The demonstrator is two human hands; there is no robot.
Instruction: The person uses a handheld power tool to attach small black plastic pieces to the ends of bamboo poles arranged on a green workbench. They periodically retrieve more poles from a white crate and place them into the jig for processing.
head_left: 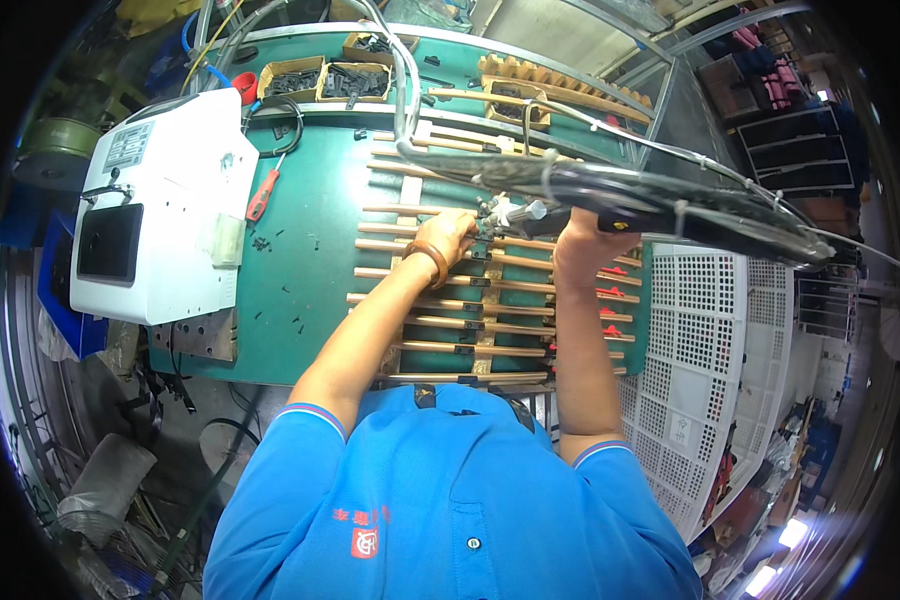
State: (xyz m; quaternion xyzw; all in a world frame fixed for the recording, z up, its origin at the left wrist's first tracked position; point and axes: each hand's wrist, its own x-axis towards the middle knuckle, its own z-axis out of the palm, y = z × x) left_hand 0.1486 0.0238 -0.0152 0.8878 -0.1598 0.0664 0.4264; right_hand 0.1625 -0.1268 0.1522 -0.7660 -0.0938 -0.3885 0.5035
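Note:
My right hand (588, 245) is wrapped around a black screwdriver-like power tool (660, 205) with a clear plastic cover and cables. The tool's silver nose (520, 214) points left, close to my left fingers. My left hand (446, 236), with a brown bangle at the wrist, is closed over a copper-coloured rod at a small black clip (479, 240); the fingertips are partly hidden. Several such rods (440, 306) lie side by side across slotted wooden strips (485, 335), many with black clips. Red pieces (612, 292) sit on some rods at the right.
A white machine (160, 210) stands on the green table (300, 270) at left, beside a red-handled screwdriver (263, 195) and loose black bits. Boxes of black parts (356, 84) and a notched wooden rack (560, 84) are at the back. A white perforated crate (690, 350) stands at right.

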